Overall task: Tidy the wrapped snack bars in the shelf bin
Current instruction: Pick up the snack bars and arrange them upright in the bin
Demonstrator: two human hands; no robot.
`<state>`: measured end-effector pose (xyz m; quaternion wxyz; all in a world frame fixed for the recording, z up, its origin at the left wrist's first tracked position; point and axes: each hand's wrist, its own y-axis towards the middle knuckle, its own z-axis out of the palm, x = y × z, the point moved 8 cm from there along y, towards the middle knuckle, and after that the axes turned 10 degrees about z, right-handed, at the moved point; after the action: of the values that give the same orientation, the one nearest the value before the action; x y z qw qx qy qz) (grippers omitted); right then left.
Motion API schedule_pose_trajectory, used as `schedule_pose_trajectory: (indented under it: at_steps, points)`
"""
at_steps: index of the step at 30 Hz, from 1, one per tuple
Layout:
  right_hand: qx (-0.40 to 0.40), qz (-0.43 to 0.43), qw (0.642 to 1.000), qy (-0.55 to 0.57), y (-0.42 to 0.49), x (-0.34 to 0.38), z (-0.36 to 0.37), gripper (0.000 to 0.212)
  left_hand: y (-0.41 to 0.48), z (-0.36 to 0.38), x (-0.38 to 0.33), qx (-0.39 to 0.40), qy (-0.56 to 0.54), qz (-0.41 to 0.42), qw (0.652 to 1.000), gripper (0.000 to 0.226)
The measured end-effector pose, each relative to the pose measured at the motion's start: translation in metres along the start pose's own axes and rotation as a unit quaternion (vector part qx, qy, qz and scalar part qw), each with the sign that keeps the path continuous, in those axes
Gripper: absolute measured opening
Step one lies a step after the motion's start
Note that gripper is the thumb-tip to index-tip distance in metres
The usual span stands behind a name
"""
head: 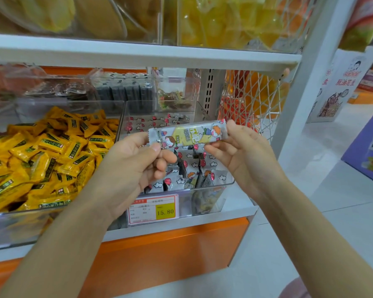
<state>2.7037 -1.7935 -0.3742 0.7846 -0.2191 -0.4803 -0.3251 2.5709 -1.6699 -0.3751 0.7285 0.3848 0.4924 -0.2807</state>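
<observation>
A wrapped snack bar (188, 134), grey-white with a yellow panel and cartoon children, is held level above the clear shelf bin (211, 184). My left hand (136, 164) pinches its left end between thumb and fingers. My right hand (243, 151) pinches its right end. Below them the bin holds several more snack bars (192, 168) of the same grey wrapper, lying at mixed angles, some on edge. Part of the pile is hidden behind my hands.
A clear bin of yellow wrapped candies (41, 155) sits to the left. A price tag (153, 208) reading 15.80 hangs on the bin's front. More clear bins stand behind, a white shelf board (138, 53) runs overhead, and a white net (254, 100) closes the right side.
</observation>
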Motion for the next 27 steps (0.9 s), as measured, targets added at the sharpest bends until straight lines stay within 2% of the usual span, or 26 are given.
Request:
schedule_pose_trajectory:
  at_steps: [4, 9, 13, 15, 20, 24, 27]
  points:
    - [-0.029, -0.041, 0.994, -0.100, -0.002, 0.005, 0.001, 0.016, 0.000, 0.002, 0.001, 0.003, 0.037, 0.005, 0.999, 0.024]
    - [-0.009, -0.058, 0.990, -0.131, -0.002, 0.006, 0.004, 0.026, 0.002, -0.004, 0.003, -0.034, 0.031, -0.017, 0.999, 0.041]
    - [0.003, -0.074, 0.970, -0.233, -0.004, 0.003, 0.009, 0.041, 0.003, -0.011, 0.000, -0.061, 0.066, 0.019, 0.996, 0.026]
    - [0.007, -0.076, 0.967, -0.244, -0.004, 0.003, 0.012, 0.037, 0.003, -0.014, 0.001, -0.060, 0.094, 0.027, 0.993, 0.027]
    - [-0.021, -0.090, 0.964, -0.250, -0.007, 0.007, 0.011, 0.012, 0.003, -0.012, 0.000, -0.028, 0.146, 0.042, 0.988, 0.020]
    - [-0.059, -0.115, 0.955, -0.267, -0.009, 0.012, 0.008, 0.011, 0.002, -0.008, -0.006, -0.014, 0.162, 0.066, 0.984, 0.021]
    - [-0.084, -0.126, 0.948, -0.278, -0.010, 0.014, 0.004, 0.018, 0.001, -0.003, -0.009, 0.001, 0.187, 0.080, 0.979, 0.022]
